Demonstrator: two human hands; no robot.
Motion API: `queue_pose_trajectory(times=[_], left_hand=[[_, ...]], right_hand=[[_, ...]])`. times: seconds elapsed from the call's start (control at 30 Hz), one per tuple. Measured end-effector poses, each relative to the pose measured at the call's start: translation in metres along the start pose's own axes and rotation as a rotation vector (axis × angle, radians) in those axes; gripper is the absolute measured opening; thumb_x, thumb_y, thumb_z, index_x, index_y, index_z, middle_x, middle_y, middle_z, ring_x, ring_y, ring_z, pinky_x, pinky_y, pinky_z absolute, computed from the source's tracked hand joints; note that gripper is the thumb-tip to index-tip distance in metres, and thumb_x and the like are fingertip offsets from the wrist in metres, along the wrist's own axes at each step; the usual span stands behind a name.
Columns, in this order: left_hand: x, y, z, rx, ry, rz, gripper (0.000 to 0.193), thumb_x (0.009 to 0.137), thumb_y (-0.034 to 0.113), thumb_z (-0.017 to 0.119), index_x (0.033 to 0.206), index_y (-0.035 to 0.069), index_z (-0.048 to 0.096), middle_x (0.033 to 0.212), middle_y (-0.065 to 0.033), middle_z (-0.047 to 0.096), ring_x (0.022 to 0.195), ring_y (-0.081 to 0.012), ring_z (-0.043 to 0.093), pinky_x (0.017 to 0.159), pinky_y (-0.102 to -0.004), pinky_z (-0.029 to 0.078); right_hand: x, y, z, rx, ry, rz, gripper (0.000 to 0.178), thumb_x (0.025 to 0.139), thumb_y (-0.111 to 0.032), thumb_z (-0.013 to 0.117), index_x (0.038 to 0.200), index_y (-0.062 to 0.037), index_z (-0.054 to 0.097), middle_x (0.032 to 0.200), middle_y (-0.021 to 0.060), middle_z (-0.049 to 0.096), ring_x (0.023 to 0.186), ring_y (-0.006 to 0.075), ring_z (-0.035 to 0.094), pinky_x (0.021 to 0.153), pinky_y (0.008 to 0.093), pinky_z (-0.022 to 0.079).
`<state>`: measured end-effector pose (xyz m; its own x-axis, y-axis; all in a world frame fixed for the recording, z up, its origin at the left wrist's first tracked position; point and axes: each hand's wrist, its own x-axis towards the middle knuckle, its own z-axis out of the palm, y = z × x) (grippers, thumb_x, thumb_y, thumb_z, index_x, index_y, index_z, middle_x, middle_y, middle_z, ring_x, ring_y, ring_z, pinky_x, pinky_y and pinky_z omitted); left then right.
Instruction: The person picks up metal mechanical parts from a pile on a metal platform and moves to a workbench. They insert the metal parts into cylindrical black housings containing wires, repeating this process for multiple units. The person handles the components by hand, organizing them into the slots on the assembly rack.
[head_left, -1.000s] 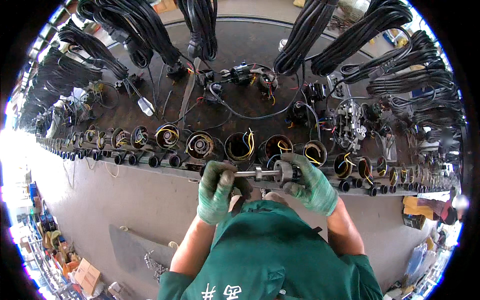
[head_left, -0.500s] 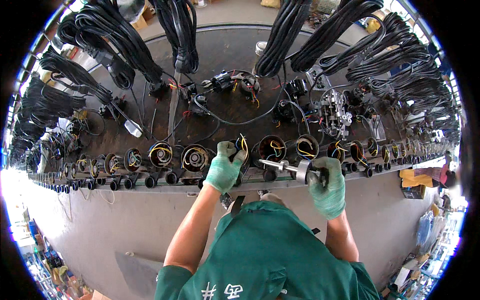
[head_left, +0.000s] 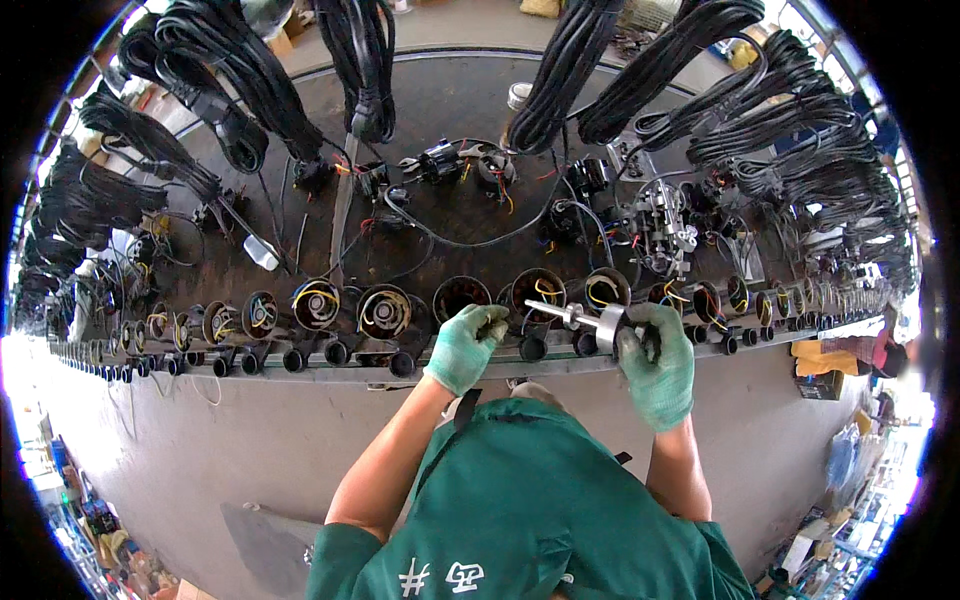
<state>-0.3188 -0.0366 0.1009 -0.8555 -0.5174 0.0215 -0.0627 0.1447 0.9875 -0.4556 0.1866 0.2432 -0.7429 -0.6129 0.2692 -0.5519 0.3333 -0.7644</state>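
Observation:
My left hand (head_left: 466, 350), in a pale green knit glove, is at the near rim of a dark round motor housing (head_left: 461, 296). Its fingers are closed together, and whatever lies between them is hidden. My right hand (head_left: 660, 370), gloved alike, is wrapped round a silver metal tool (head_left: 607, 326). This tool has a thick round collar and a narrow tapered shaft pointing left, toward the left hand. Behind the shaft stands another open housing (head_left: 538, 292) with yellow wires inside. A further housing with yellow wires (head_left: 608, 289) sits just beyond the collar.
A long row of similar housings (head_left: 384, 312) lines the bench's near edge on both sides. Bundled black cables (head_left: 358, 70) hang above the dark bench top (head_left: 400, 255). Farther in lie wired motor parts (head_left: 435, 160) and a metal fixture (head_left: 660, 228).
My left hand has shifted down and right, and the yellow and white wires at its fingertips no longer show. The housing behind it is now exposed. The tool's tip has risen slightly.

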Motion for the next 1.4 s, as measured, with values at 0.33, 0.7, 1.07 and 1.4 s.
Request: queue_pose_trajectory(times=[0.33,0.7,1.07,1.4], left_hand=[[-0.049,-0.023,-0.014,0.294,0.14,0.265,0.034,0.091,0.0,0.073,0.125,0.006,0.074,0.122,-0.0181,0.073,0.108,-0.0361,0.072,0.09,-0.0399,0.06],[-0.05,-0.036,-0.013,0.293,0.172,0.256,0.036,0.089,0.001,0.073,0.124,0.006,0.074,0.122,-0.0191,0.073,0.107,-0.0403,0.071,0.09,-0.0448,0.059],[-0.048,-0.028,-0.015,0.27,0.153,0.199,0.028,0.092,0.002,0.072,0.12,0.003,0.074,0.117,-0.0208,0.073,0.1,-0.0386,0.073,0.084,-0.0409,0.06],[-0.046,-0.027,-0.009,0.287,0.23,0.195,0.021,0.092,-0.002,0.071,0.113,-0.001,0.076,0.109,-0.0189,0.076,0.096,-0.0321,0.076,0.084,-0.0374,0.059]], right_hand=[[0.078,-0.026,0.098,-0.095,-0.439,-0.262,0.022,0.097,-0.028,0.072,0.108,-0.0092,0.071,0.102,0.0156,0.072,0.093,0.0377,0.071,0.082,0.0466,0.057],[0.083,0.018,0.188,-0.34,-0.707,-0.285,0.022,0.098,-0.027,0.066,0.109,-0.0078,0.068,0.102,0.0222,0.069,0.097,0.043,0.07,0.086,0.0508,0.057],[0.093,0.004,0.189,-0.478,-0.929,-0.3,0.03,0.099,-0.033,0.064,0.12,-0.0112,0.067,0.117,0.0206,0.068,0.105,0.0428,0.068,0.091,0.0511,0.055],[0.092,0.007,0.189,-0.498,-0.914,-0.325,0.035,0.101,-0.032,0.06,0.132,-0.0162,0.064,0.12,0.0199,0.07,0.108,0.0412,0.071,0.088,0.0515,0.057]])
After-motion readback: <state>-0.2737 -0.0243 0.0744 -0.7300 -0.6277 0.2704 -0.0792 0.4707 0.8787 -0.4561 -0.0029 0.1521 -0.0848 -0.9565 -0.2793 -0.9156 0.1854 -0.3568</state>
